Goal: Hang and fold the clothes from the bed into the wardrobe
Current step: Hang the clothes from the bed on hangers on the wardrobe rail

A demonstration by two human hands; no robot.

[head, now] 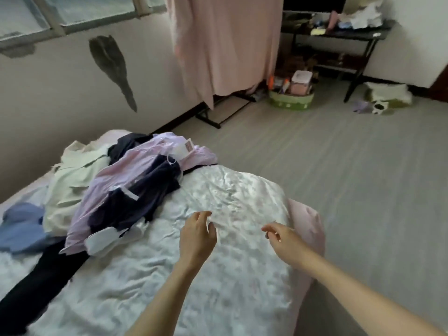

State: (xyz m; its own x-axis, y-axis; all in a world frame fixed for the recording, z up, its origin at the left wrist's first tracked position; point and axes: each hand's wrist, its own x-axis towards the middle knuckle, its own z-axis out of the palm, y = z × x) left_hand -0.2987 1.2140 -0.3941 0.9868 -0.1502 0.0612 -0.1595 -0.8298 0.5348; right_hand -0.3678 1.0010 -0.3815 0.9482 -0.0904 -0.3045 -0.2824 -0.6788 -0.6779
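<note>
Left hand (197, 235): fingers (202, 215) loosely curled, grasping nothing, over the bed (218, 275). Right hand (282, 238): likewise released, beside the bed's edge. Clothes (116, 190): heaped on the bed, left of and beyond both hands, apart from them.

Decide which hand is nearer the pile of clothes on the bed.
Left. The left hand hovers over the bed just right of the pile, empty. The right hand is farther right, near the bed's edge, also empty.
</note>
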